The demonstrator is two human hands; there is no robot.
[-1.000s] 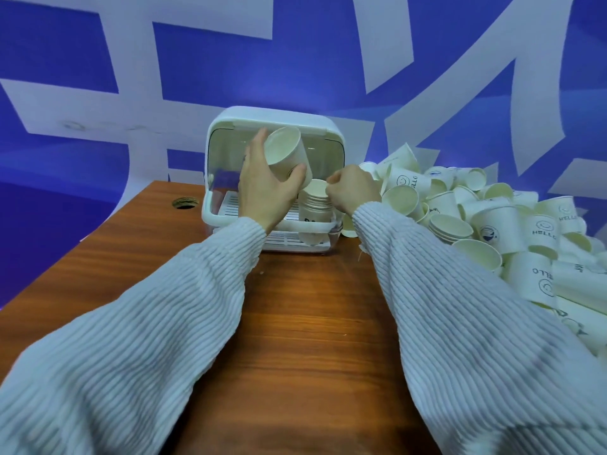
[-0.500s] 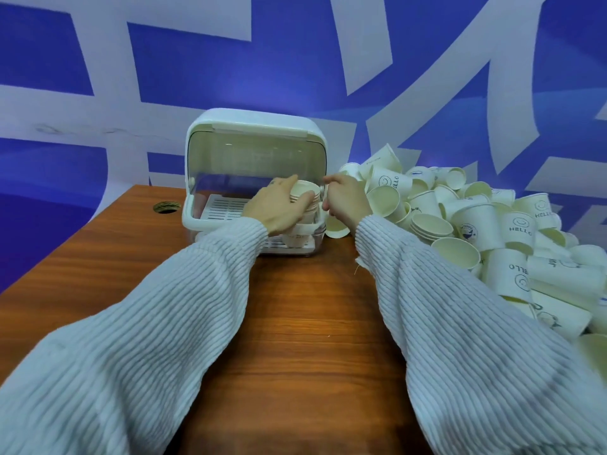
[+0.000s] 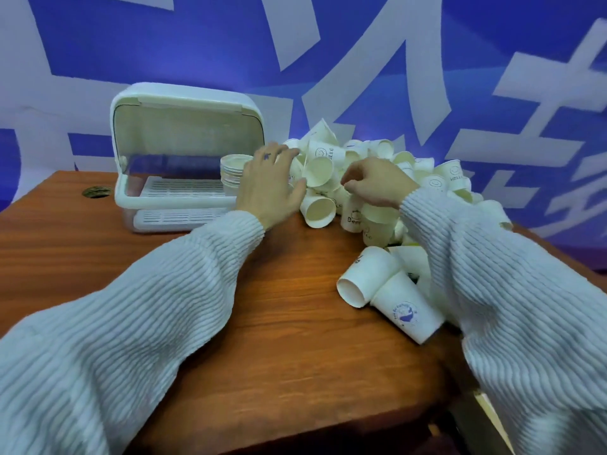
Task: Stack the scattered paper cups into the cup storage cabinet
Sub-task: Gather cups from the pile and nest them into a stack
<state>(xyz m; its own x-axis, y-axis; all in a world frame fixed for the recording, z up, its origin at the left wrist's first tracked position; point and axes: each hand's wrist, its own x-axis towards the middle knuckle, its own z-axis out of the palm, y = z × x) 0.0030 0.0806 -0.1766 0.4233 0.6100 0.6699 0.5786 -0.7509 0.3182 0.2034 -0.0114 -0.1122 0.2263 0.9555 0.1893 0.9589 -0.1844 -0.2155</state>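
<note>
The paper cups (image 3: 387,178) lie in a loose heap on the right part of the bench (image 3: 279,323), running from the far wall toward the near right edge. Most lie on their sides with mouths turned every way, some printed with small faces or words. A short stack of cups (image 3: 231,170) stands upright inside the cup storage cabinet (image 3: 184,152), at its right end, on the slatted tray. The cabinet sits at the far left of the bench with its lid raised, so the front is open toward the person.

The left hand (image 3: 269,182) reaches between the cabinet and the heap, fingers spread and nearly straight, the fingertips touching the cups at the heap's left fringe; its grip holds nothing. It covers part of the stack from this view. The right hand (image 3: 377,182) hovers over the middle of the heap with fingers curled downward (whether this grip has closed on a cup cannot be told, since the fingertips are hidden behind the knuckles).

One cup (image 3: 318,210) lies on its side just right of the left hand, mouth toward the camera. Nearer, two larger cups (image 3: 384,290) lie side by side on the bench, touching, mouths toward the near left, one bearing a blue print. Both arms wear pale ribbed sleeves (image 3: 147,307); the right sleeve lies across the near part of the heap and hides the cups beneath it. A round cable hole (image 3: 96,191) sits in the bench left of the cabinet. Behind everything stands a blue wall (image 3: 197,44) with broad white strokes.
</note>
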